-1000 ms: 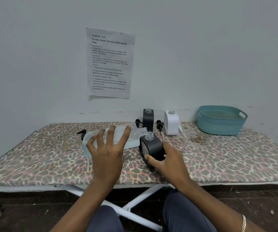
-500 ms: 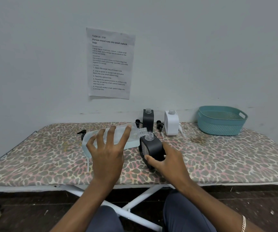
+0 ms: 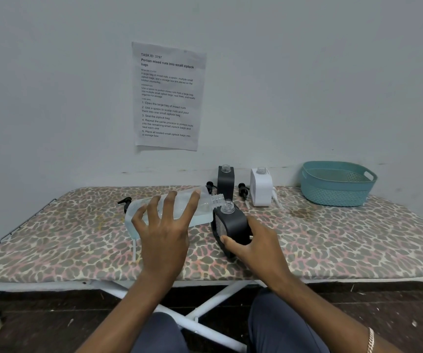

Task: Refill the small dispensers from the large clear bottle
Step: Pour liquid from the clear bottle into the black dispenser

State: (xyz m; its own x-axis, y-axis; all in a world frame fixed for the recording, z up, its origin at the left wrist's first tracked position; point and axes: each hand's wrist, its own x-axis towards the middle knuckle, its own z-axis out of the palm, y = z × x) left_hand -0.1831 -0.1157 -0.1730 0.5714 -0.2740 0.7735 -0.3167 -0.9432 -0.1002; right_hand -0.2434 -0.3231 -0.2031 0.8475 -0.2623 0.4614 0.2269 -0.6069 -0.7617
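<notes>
Reaching forward over the board point(image 3: 332, 240), the left grip point(image 3: 163, 233) has its fingers spread wide across the upper side of the bottle point(image 3: 202, 212) and grasps it. The back of the hand faces the camera, with the wrist straight. The bottle lies tipped almost flat, neck to the right, its threaded mouth just above and beside the open neck of the dispenser point(image 3: 233, 225). The right grip point(image 3: 258, 248) comes in from the lower right and grasps this black dispenser low down, with the thumb pressed on the near face. The dispenser stands on the board near its middle, leaning left toward the bottle.

The left thumb and palm are hidden behind the hand. The right fingers are lost behind the dispenser's body. I cannot tell whether liquid is passing between the two mouths, nor whether the bottle's far left end touches the board. The left hand covers the bottle's middle.

By the wall stand a second black dispenser point(image 3: 225, 182) and a white dispenser point(image 3: 261, 187), both uncapped. Further right is a teal basket point(image 3: 337, 184).
</notes>
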